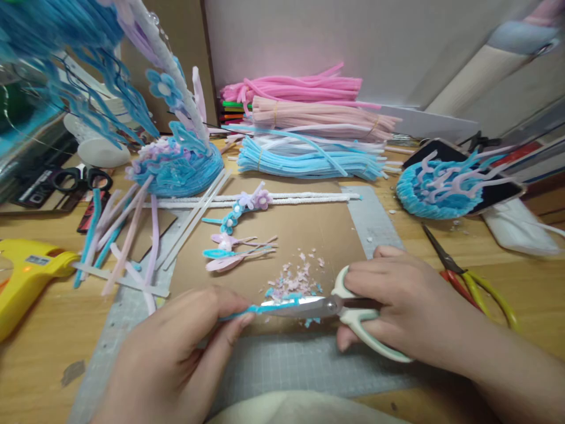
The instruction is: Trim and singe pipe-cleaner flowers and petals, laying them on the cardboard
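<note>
My left hand (189, 341) pinches a short blue pipe cleaner (252, 310) between thumb and fingers. My right hand (397, 300) is wrapped round the pale green handles of a pair of scissors (318, 307). The scissor blades lie along the blue pipe cleaner, pointing towards my left fingers. Pink and blue fuzz clippings (295, 280) are scattered on the brown cardboard (318, 224) just beyond the blades. Farther off lie trimmed pipe-cleaner petals (227, 262) in pink and blue, and a small spray of blue and lilac flowers (233, 217).
A yellow glue gun (35, 277) lies at the left by loose pipe cleaners (112, 235). Bundles of pipe cleaners (309, 156) are stacked at the back. Red-and-yellow-handled pliers (468, 277) and a blue fuzzy piece (410, 191) are on the right. A tall blue decorated piece (189, 171) stands back left.
</note>
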Demonstrator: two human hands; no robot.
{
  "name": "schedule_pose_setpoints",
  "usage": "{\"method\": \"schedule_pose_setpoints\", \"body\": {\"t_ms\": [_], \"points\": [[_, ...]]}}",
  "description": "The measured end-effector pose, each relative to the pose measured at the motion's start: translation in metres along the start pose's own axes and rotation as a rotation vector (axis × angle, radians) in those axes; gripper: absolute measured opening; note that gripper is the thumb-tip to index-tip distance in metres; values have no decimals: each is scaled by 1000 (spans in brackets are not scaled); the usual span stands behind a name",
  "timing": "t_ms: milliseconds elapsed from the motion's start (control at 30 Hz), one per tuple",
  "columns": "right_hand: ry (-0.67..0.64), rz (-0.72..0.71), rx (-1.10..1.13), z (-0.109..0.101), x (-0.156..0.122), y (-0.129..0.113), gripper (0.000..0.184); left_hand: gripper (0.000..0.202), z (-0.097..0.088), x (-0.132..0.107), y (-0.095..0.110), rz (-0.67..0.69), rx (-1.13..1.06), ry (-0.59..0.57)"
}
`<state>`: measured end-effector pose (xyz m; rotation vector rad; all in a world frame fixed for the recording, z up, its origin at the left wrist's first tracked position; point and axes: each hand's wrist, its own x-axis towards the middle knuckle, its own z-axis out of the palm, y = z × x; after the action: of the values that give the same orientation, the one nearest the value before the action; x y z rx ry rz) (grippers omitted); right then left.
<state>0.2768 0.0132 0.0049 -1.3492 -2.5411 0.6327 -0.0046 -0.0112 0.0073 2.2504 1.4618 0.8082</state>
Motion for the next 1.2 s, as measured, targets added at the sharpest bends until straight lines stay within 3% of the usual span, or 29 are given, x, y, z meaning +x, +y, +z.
{"method": "schedule_pose_setpoints", "body": {"t_ms": [400,1200], "points": [[6,18,0,-3,-1,0,28,8,1,6,1,15,21,-17],[30,-8,-68,-4,-2,1,27,8,1,3,4,85,35,-23]]}}
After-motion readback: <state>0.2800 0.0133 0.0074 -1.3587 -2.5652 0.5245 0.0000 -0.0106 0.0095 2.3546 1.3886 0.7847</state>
